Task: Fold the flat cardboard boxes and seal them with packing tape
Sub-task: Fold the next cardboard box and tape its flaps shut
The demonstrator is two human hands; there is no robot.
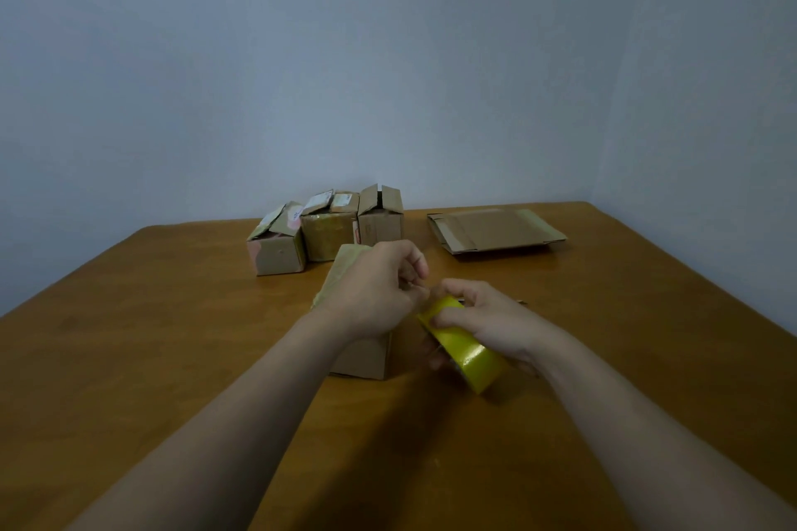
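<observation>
White labels on the three folded boxes [330, 228] at the back are too blurred to read. My right hand [485, 315] grips the yellow tape roll [468, 351]; my left hand [377, 291] pinches at its upper edge, in front of a small box [364, 356]. Flat cardboard [496, 231] lies far right on the wooden table [151, 336]; the wall [388, 56] is grey-blue.

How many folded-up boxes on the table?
4. Three in a back row: left box, middle box, right box. The near box stands partly behind the left hand. The flat stack at back right isn't counted; none appear hidden.
</observation>
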